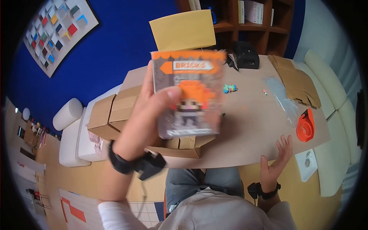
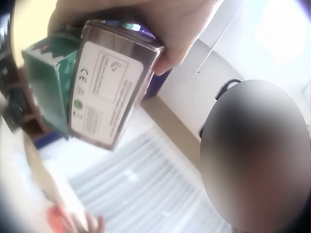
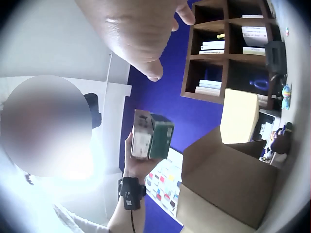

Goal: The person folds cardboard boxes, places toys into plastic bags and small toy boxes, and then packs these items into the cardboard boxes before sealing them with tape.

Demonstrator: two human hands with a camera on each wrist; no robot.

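Note:
My left hand [image 1: 151, 107] holds up a toy brick box [image 1: 191, 122], grey with an orange top, marked BRICKO and showing an orange-haired block figure. The thumb lies across its front. Pressed behind it in the same grip is a green box [image 2: 51, 90], seen in the left wrist view and hidden in the head view. The brick box's narrow side, with a printed white label [image 2: 104, 94], faces the left wrist camera. My right hand [image 1: 276, 161] hovers by the table's front edge, fingers spread and holding nothing.
A cardboard box [image 1: 101, 117] with raised flaps stands at the table's left. To the right lie an orange tape dispenser [image 1: 305, 130], a clear plastic bag [image 1: 284, 101] and flattened cardboard [image 1: 297, 82]. A small turquoise toy [image 1: 230, 88] and a black device [image 1: 245, 55] sit farther back.

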